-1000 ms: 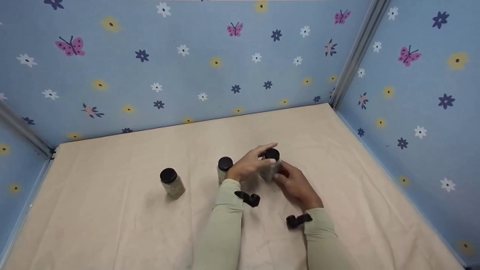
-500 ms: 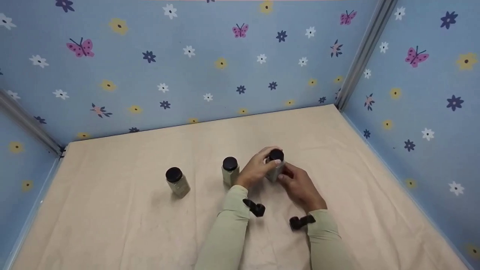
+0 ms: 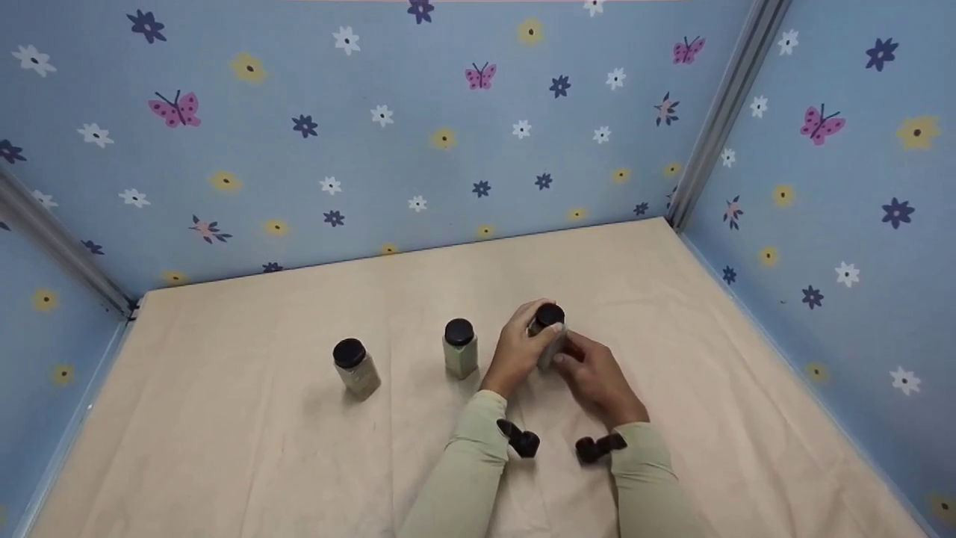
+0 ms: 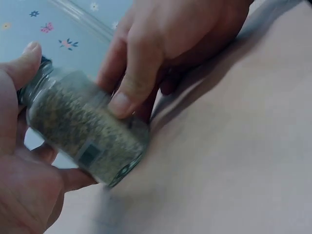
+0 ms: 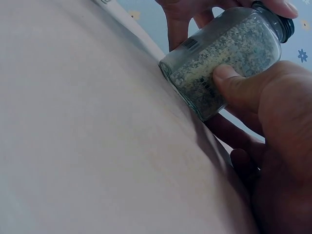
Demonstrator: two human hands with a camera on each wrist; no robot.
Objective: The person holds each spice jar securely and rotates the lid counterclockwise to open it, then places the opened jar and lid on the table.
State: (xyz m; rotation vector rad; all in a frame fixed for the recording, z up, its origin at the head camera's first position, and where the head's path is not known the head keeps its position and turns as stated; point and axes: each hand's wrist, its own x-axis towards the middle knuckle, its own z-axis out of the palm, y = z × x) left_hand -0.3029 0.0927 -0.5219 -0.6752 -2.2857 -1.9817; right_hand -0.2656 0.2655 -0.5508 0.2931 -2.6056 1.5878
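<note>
Both hands are on one clear glass jar point(image 5: 243, 44) with a black lid, filled with speckled, grainy contents. My left hand point(image 3: 515, 347) curls round its upper part, the thumb near the lid point(image 3: 550, 314). Lower down, my right hand point(image 3: 601, 377) grips the jar's side, its thumb flat on the glass in the right wrist view. A small dark label point(image 4: 89, 153) shows on the glass in the left wrist view. The base is at or just over the cloth; I cannot tell if they touch. Left of my hands a second black-lidded jar point(image 3: 461, 355) stands upright.
Another similar jar point(image 3: 358, 373) stands farther left. Beige cloth point(image 3: 246, 418) covers the table. Blue patterned panels point(image 3: 373, 149) rise at the back and both sides, joined by grey posts point(image 3: 721, 112). A small black camera point(image 3: 523, 441) sits on each wrist.
My left forearm has swung right, uncovering the middle jar. The left fingers have drawn in closer round the held jar. My right hand keeps nearly the same grip; the head view has shifted slightly.
</note>
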